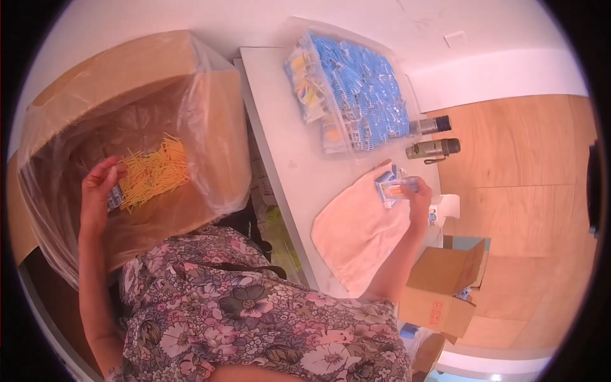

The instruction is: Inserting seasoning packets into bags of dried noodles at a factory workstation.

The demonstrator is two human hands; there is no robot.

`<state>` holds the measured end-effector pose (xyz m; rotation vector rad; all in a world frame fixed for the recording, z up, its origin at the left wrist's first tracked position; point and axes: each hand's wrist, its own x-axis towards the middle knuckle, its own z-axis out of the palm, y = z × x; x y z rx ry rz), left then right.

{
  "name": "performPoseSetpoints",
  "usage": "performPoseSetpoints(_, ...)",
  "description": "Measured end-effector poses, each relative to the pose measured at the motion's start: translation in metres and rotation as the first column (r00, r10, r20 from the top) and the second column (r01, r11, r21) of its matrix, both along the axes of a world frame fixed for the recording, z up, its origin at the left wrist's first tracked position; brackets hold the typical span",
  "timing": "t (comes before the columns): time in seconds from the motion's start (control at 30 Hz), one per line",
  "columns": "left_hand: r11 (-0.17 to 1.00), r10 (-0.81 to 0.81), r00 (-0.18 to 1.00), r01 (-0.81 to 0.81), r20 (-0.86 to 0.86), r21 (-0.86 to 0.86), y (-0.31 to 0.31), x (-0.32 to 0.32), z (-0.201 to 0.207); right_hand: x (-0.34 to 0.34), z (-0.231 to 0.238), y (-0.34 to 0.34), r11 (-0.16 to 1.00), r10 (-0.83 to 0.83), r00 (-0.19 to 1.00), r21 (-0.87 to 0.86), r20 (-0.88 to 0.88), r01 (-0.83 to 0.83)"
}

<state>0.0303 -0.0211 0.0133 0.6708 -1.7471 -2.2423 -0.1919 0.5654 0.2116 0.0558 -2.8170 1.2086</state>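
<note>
On the left, my left hand is inside a carton lined with clear plastic. Its thumb and fingers are pinched together; what they hold, if anything, is hidden. A heap of thin yellow sticks lies beside those fingers, and a blue-and-white striped packet shows just below them. My right hand grips a small clear packet with blue print over a pinkish cloth. Under and beside that packet are more blue-and-white packets on the cloth.
A clear bin full of blue-and-white packets stands on the white table. Two bottles lie at its right. An open cardboard box sits near my right forearm, beside a wooden panel surface.
</note>
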Motion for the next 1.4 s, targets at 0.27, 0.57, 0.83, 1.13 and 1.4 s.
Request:
performPoseSetpoints(0.27, 0.661, 0.015, 0.956, 0.211, 0.294, -0.720, -0.045, -0.003, 0.021, -0.046, -0.103, 0.123, 0.936, 0.142, 0.933, 0.352, -0.331, -0.018)
performPoseSetpoints(0.57, 0.430, 0.358, 0.542, 0.628, 0.761, -0.649, -0.043, 0.012, -0.041, -0.017, -0.091, 0.071, 0.773, 0.233, 0.793, 0.602, -0.563, 0.200)
performPoseSetpoints(0.83, 0.177, 0.616, 0.685, 0.360, 0.389, -0.916, -0.065, 0.020, -0.089, -0.006, -0.064, -0.021, 0.801, 0.416, 0.660, 0.595, -0.626, 0.060)
performPoseSetpoints(1.13, 0.790, 0.118, 0.975, 0.022, 0.187, -0.613, -0.054, 0.011, -0.025, 0.059, -0.046, -0.243, 0.641, 0.659, 0.393, 0.207, -0.641, -0.739)
performPoseSetpoints(1.4, 0.966, -0.114, 0.992, 0.098, -0.057, -0.239, -0.019, 0.007, 0.020, 0.089, -0.122, -0.465, 0.346, 0.917, 0.360, 0.108, 0.172, -0.932)
